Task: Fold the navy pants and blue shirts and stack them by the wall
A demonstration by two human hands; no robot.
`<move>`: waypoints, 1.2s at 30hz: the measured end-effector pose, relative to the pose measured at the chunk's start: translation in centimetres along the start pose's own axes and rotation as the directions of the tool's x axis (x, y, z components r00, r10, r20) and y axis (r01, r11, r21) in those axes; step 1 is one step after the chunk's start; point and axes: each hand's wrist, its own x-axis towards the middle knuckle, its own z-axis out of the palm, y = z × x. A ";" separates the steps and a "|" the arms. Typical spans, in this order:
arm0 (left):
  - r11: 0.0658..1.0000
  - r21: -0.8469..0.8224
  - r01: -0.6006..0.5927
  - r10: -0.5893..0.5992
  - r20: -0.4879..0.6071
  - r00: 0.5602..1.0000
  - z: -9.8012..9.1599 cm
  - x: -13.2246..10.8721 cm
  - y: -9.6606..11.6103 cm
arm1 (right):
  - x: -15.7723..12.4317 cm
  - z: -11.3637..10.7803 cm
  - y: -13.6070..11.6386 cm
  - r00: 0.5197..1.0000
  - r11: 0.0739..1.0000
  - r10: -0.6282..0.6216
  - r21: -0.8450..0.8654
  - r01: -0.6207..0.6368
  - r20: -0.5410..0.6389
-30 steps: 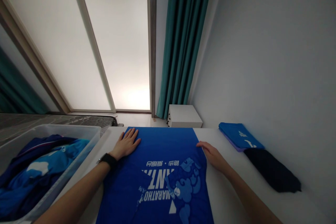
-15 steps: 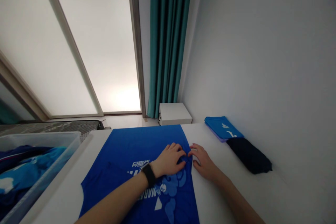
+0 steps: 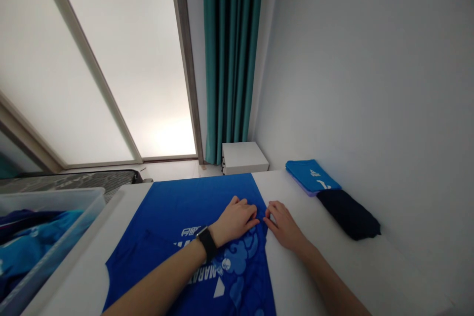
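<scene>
A blue sleeveless shirt [image 3: 200,197] with white lettering and a light-blue cloud print lies spread on the white table. My left hand [image 3: 237,219], with a black watch on its wrist, rests on the shirt near its right edge, fingers curled and thumb closing on the cloth. Just beside it, my right hand [image 3: 283,224] pinches the shirt's right edge between thumb and fingers. The fabric puckers slightly below that pinch. Part of the shirt's lettering is hidden under my left forearm.
Folded blue clothing [image 3: 313,176] and a folded black garment [image 3: 348,215] lie by the wall at right. A clear plastic bin [image 3: 87,197] of clothes stands at left. Beyond the white table [image 3: 122,197] are a small white cabinet [image 3: 244,155] and a green curtain [image 3: 231,69].
My fingers have curled from a looser spread into closed grips on the shirt's right edge. The edge is now puckered between my hands. The view has shifted slightly.
</scene>
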 end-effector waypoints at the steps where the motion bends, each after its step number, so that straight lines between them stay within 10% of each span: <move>1: 1.000 0.008 0.011 -0.011 -0.009 1.000 -0.1 -0.1 -0.1 | 0.0 -0.1 0.1 1.000 1.000 0.001 0.017 -0.001 -0.012; 8: 0.997 -0.010 0.077 -0.077 0.000 0.997 0.0 -0.7 -0.7 | -1.0 -1.5 -0.6 0.993 0.995 0.043 0.100 -0.031 -0.112; 20: 0.993 -0.057 0.106 -0.105 0.030 0.994 1.0 -0.9 -0.6 | -9.7 2.3 -8.0 0.961 0.985 -0.171 0.025 0.170 0.216; 36: 0.973 -0.131 0.189 -0.198 -0.056 0.979 1.1 -1.8 -1.1 | -7.4 1.3 -7.3 0.986 0.993 0.056 -0.113 -0.039 0.155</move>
